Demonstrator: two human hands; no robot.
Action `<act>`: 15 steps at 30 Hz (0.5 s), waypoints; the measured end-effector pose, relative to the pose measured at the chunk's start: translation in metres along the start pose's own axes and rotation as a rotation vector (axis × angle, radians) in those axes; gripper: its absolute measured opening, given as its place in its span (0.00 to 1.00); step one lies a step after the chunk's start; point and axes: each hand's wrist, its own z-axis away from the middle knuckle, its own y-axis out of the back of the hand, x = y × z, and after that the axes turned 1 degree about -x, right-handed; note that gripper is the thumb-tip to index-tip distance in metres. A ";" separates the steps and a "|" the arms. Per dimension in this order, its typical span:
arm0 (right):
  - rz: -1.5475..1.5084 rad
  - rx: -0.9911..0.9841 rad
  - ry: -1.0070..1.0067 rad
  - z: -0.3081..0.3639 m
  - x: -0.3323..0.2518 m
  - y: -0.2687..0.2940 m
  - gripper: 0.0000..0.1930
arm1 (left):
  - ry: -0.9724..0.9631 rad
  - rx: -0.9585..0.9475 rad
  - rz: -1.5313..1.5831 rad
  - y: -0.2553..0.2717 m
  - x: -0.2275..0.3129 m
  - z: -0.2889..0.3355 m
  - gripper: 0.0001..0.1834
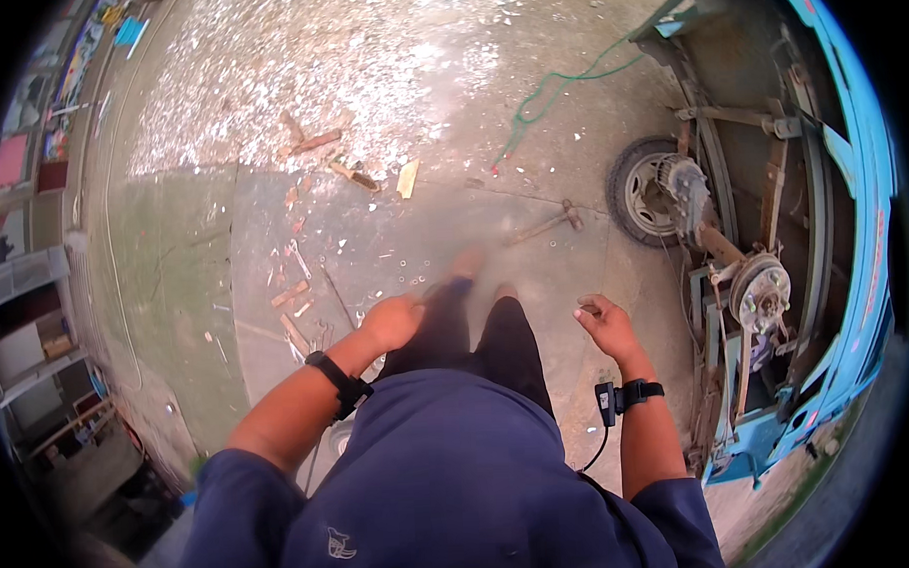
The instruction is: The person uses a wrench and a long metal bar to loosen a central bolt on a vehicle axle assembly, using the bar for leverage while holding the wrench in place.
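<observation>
Concrete ground, grey, strewn with pale chips and shavings toward the far side. Wood offcuts, several, scattered near the shavings. Hammer, lying flat on the ground. Green cord, trailing in loops. Blue vehicle frame, tipped on its side, underside exposed. Small wheel and bare brake hub, mounted on it.
</observation>
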 end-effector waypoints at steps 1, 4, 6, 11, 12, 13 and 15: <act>0.003 -0.041 0.031 -0.017 -0.005 -0.001 0.23 | 0.064 0.021 0.062 -0.003 -0.010 0.010 0.20; 0.168 -0.129 0.070 -0.050 -0.028 -0.007 0.24 | 0.299 0.058 0.468 -0.038 -0.048 0.046 0.19; 0.176 -0.202 0.107 -0.062 -0.034 -0.026 0.24 | 0.364 0.130 0.679 -0.063 -0.056 0.070 0.18; 0.242 -0.539 0.151 -0.069 -0.074 -0.108 0.25 | 0.441 0.126 1.044 -0.094 -0.046 0.094 0.18; 0.237 -0.635 0.133 -0.065 -0.083 -0.132 0.25 | 0.451 0.130 1.123 -0.095 -0.042 0.096 0.18; 0.235 -0.728 0.112 -0.061 -0.089 -0.154 0.26 | 0.458 0.134 1.206 -0.100 -0.041 0.097 0.18; 0.206 -0.843 0.024 -0.054 -0.087 -0.200 0.30 | 0.425 0.214 1.246 -0.125 -0.051 0.091 0.17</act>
